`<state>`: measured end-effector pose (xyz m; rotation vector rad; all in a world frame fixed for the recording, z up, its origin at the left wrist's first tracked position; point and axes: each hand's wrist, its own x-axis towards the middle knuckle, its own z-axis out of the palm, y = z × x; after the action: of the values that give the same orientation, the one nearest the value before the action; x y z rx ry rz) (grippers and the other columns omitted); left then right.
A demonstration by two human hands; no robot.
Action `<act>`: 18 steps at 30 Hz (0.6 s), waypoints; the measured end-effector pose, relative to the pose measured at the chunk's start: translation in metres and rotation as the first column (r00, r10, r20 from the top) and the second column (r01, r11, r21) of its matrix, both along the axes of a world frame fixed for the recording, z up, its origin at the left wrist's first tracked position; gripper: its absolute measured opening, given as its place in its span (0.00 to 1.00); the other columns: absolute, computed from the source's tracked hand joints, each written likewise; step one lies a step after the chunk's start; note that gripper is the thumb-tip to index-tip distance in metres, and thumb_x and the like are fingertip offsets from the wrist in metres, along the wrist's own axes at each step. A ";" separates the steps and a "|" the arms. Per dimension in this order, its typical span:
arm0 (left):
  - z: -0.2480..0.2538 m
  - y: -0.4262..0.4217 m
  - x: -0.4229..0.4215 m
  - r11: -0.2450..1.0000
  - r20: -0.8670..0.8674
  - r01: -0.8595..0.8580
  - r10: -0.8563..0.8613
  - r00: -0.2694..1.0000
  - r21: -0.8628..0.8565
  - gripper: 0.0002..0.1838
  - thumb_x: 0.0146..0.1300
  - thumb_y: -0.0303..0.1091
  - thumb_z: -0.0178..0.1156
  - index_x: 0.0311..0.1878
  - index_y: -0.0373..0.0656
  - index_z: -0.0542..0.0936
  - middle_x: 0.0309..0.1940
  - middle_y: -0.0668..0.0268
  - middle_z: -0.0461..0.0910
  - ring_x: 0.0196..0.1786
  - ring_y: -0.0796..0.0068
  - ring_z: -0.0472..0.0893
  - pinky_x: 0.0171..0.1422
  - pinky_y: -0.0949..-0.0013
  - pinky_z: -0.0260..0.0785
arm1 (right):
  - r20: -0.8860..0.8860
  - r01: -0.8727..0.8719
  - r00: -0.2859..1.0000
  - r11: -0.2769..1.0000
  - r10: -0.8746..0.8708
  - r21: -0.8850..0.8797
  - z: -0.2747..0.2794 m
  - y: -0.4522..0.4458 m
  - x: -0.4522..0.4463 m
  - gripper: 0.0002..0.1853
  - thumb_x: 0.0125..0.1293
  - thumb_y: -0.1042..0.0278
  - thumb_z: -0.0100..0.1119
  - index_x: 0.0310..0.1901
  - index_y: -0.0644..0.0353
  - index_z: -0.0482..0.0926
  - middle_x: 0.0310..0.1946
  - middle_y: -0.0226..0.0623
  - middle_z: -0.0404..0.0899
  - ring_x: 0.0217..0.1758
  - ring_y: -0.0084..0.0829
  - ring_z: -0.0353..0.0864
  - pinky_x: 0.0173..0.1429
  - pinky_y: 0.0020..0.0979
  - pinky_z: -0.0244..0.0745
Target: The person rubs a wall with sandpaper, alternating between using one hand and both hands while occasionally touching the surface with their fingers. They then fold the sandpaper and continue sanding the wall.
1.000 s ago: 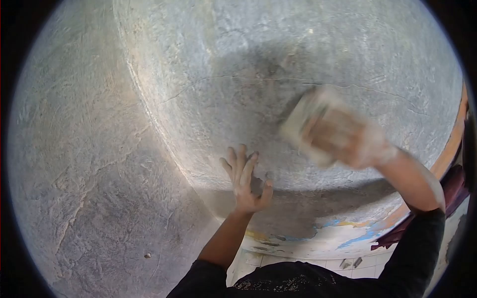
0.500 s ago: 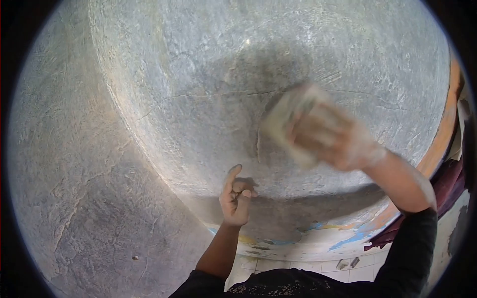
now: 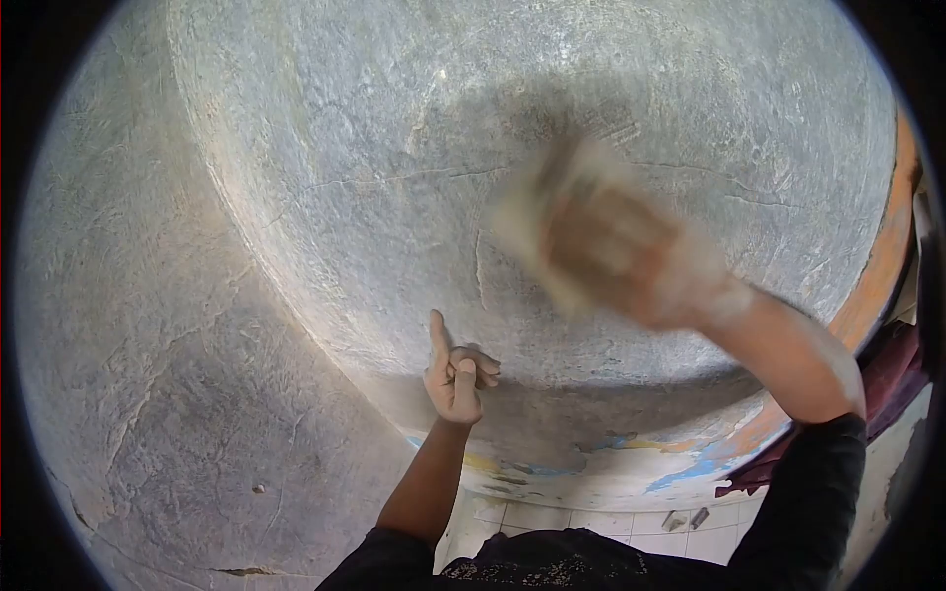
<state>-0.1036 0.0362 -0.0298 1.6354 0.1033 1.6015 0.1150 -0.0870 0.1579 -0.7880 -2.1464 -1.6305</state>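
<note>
My right hand [image 3: 631, 251] is blurred by motion, with its fingers pressed on a pale, flat, pad-like piece [image 3: 522, 222] against the grey plastered wall [image 3: 394, 236]. The smear hides what the piece is made of. Dust whitens that hand and its wrist. Lower and to the left, my left hand [image 3: 456, 379] is raised close to the wall with nothing visible in it. Its index finger points up, the thumb stands out, and the other fingers are loosely bent.
A thin crack [image 3: 424, 177] runs across the wall. Below, peeling blue paint [image 3: 690, 473] borders a white tiled floor [image 3: 606, 522], where small grey pieces [image 3: 699, 518] lie. An orange-brown edge [image 3: 877, 266] and dark red cloth [image 3: 887, 389] are at the right.
My right hand has moved slightly left with the pale pad. My left hand has shifted a little left and up, its index finger now straighter. The view has shifted slightly.
</note>
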 end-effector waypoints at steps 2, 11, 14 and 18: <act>0.000 0.000 -0.001 1.000 0.008 0.017 -0.017 1.000 0.024 0.36 0.71 0.36 0.48 0.73 0.31 0.44 0.23 0.62 0.80 0.21 0.81 0.75 0.27 0.79 0.70 | 0.185 0.042 0.983 0.987 -0.012 -0.157 -0.015 -0.002 -0.010 0.18 0.52 0.64 0.63 0.46 0.57 0.81 0.53 0.36 0.78 0.57 0.35 0.77 0.63 0.38 0.72; 0.009 -0.003 -0.019 0.987 -0.170 0.156 -0.159 0.972 -0.028 0.42 0.67 0.30 0.53 0.74 0.34 0.36 0.32 0.59 0.80 0.31 0.75 0.80 0.39 0.73 0.76 | -0.099 0.157 0.983 0.988 -0.156 0.001 0.003 0.005 -0.021 0.21 0.50 0.67 0.63 0.49 0.55 0.80 0.56 0.31 0.76 0.63 0.30 0.71 0.69 0.35 0.67; 0.010 0.005 -0.030 0.965 -0.221 0.260 -0.264 0.939 -0.047 0.44 0.64 0.25 0.54 0.74 0.35 0.35 0.34 0.58 0.80 0.35 0.73 0.81 0.43 0.71 0.77 | 0.260 0.150 0.964 0.914 -0.051 -0.377 -0.028 0.010 -0.033 0.26 0.47 0.75 0.60 0.53 0.57 0.78 0.56 0.37 0.76 0.63 0.34 0.72 0.67 0.37 0.69; 0.006 0.019 -0.042 0.956 -0.281 0.292 -0.281 0.918 0.000 0.46 0.62 0.23 0.54 0.74 0.36 0.35 0.37 0.56 0.81 0.36 0.72 0.81 0.44 0.72 0.76 | -0.029 0.195 0.981 0.980 -0.194 0.033 0.037 0.005 -0.051 0.22 0.50 0.74 0.56 0.51 0.58 0.79 0.54 0.37 0.78 0.61 0.36 0.74 0.67 0.40 0.68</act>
<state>-0.1455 0.0550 -0.0239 1.8084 -0.0255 1.1547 0.0640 -0.0819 0.1947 -1.0299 -2.0720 -1.7374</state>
